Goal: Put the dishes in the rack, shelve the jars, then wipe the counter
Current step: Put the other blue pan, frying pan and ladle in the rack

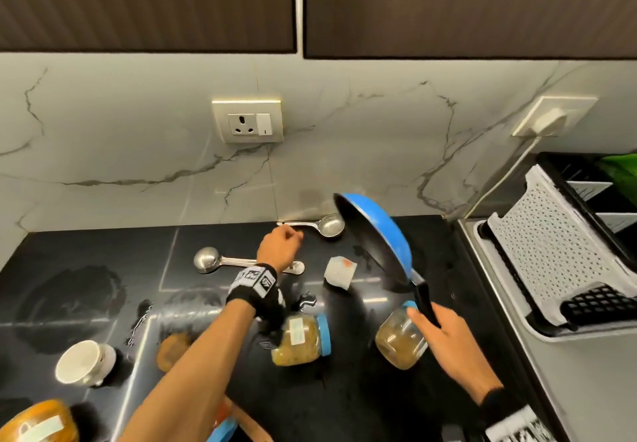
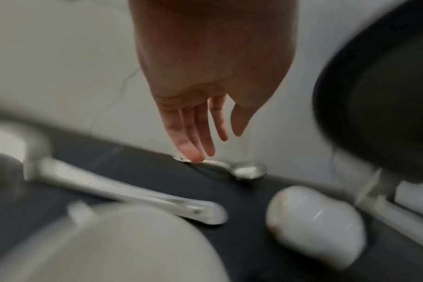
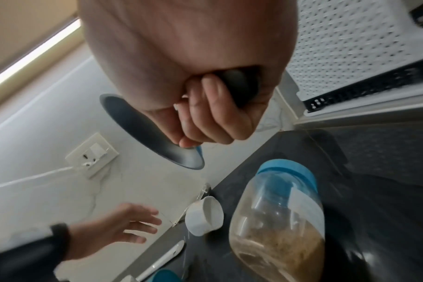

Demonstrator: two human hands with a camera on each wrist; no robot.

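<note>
My right hand (image 1: 431, 321) grips the black handle (image 3: 242, 85) of a blue frying pan (image 1: 375, 238), which hangs tilted above the counter near the back wall. My left hand (image 1: 293, 235) reaches toward the wall with straight fingers (image 2: 196, 150), their tips at the handle end of a steel spoon (image 2: 246, 170) lying against the backsplash. A second steel ladle (image 1: 210, 259) lies under my left wrist. Two blue-lidded jars (image 1: 300, 338) (image 1: 400, 338) lie on their sides on the black counter. The grey perforated dish rack (image 1: 551, 252) stands at the right.
A small white cup (image 1: 339, 272) lies tipped between the ladle and the pan. A white mug (image 1: 82, 362) lies at the front left, and another jar (image 1: 38, 421) at the bottom-left corner. Dark cabinets hang overhead. A wall socket (image 1: 248, 121) sits on the marble backsplash.
</note>
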